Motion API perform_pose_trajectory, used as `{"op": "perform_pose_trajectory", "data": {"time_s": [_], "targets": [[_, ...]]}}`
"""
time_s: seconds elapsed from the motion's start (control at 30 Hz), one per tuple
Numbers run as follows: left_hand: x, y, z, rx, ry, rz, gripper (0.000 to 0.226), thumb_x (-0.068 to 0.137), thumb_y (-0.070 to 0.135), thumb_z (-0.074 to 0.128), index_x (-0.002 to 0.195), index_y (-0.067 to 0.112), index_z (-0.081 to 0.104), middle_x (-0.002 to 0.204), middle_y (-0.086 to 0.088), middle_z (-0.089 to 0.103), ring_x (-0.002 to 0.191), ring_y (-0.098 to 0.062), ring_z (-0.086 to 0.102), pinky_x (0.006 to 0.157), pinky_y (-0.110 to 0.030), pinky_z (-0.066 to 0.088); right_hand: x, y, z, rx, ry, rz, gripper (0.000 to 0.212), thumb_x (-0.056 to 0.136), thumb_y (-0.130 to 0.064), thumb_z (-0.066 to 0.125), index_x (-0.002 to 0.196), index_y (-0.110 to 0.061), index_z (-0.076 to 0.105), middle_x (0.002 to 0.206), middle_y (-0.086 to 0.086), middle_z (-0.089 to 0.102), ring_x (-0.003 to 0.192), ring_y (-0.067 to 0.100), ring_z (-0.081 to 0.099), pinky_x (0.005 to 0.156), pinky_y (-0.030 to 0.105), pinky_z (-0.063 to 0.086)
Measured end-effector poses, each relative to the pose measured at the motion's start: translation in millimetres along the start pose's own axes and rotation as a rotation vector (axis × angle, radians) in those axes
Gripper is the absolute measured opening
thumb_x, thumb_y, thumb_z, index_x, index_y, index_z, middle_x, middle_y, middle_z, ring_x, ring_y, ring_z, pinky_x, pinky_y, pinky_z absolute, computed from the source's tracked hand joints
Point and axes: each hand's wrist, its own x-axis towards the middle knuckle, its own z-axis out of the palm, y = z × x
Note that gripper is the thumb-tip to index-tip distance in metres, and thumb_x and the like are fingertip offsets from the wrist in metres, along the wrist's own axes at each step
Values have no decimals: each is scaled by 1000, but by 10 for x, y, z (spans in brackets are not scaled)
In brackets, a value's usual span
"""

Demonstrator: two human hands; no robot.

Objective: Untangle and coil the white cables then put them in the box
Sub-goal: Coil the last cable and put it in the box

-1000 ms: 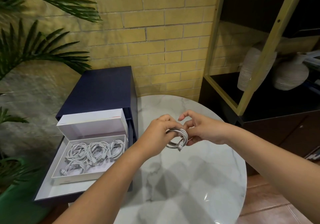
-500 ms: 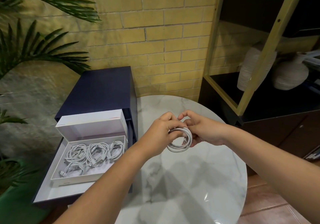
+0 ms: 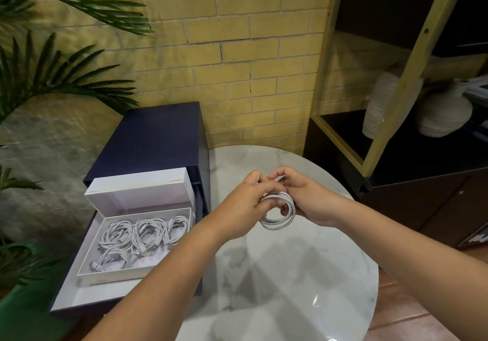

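Note:
A coiled white cable [image 3: 280,223] hangs above the round marble table [image 3: 290,274], held between both hands. My left hand [image 3: 244,206] grips the coil's top left with curled fingers. My right hand [image 3: 307,201] holds its right side, thumb and forefinger pinched together above the coil. To the left, a white box [image 3: 84,269] with its lid raised lies in an open drawer. Several coiled white cables [image 3: 142,235] lie inside it.
The box rests in the open drawer of a dark blue cabinet [image 3: 150,140] beside the table. A black and gold shelf [image 3: 396,103] with two ribbed white vases [image 3: 443,111] stands at the right. Palm leaves [image 3: 52,76] hang at the left, before a yellow brick wall.
The coil has opened into a rounder loop hanging lower below my hands. Both hands stayed in nearly the same place over the table.

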Motion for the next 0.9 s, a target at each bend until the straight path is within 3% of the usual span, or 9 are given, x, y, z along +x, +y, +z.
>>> {"op": "perform_pose_trajectory", "data": {"time_s": [0.1,0.27,0.47,0.57,0.7,0.9], "targets": [[-12,-10,-8,54,27,20,16,96,29,56,107,33,65,100,9,43,70,-5,55,67,-13,42,-32,-32,-66,91,-74,70,24,98,-1,44,117,-15,49,78,7,60,60,11,56,59,25,49],[-25,21,46,189,44,85,13,96,33,54,103,34,65,100,11,44,69,-5,56,69,-16,41,-31,-25,-33,137,-95,121,18,96,-2,47,105,-14,56,72,7,57,56,11,50,52,21,47],[-31,70,48,-96,24,53,9,93,23,61,94,28,69,92,10,52,67,-2,57,64,-12,43,-44,-8,-8,42,-89,24,16,93,-3,56,108,-3,57,85,9,65,69,11,60,57,18,47],[-30,109,61,-129,28,59,13,93,20,61,90,31,68,82,17,57,73,2,57,67,-10,43,-59,31,-5,-10,-113,10,23,91,-3,59,111,5,54,89,15,60,74,19,56,61,23,45],[-47,124,61,-182,53,54,20,91,16,63,86,35,69,77,26,62,72,4,59,66,-9,43,-61,57,15,58,-114,52,14,91,-4,57,105,-5,56,84,12,62,69,20,58,57,26,47],[-77,173,65,-233,78,41,21,91,11,62,86,30,70,76,18,67,71,4,62,65,-9,44,-53,77,31,133,-65,47,12,90,-4,59,102,-4,58,87,16,62,73,22,60,57,25,50]]}}
